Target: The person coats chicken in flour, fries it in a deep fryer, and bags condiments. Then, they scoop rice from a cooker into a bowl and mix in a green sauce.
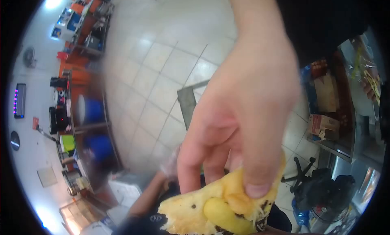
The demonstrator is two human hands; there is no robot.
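Observation:
My left hand (pixel 170 165), in a clear plastic glove, shows low and left of centre, at the end of my bare forearm (pixel 146 198). Its fingers are blurred and partly hidden. I do not see my right hand. Another person's large bare hand (pixel 252 93) reaches down from the top edge, very near the camera, beside a black sleeve (pixel 321 20). That hand pinches a torn piece of yellow bread (pixel 185 210) with a smooth yellow filling (pixel 225 216) and dark bits. The bread hangs in front of my dark shirt (pixel 142 225).
Shelves on the left hold blue tubs (pixel 99 147) and appliances. At the right are a cardboard box (pixel 323 127) on a shelf and a black wheeled chair (pixel 325 190). A grey frame (pixel 187 103) stands on the tiled floor. Part of another hand (pixel 369 91) shows at the far right.

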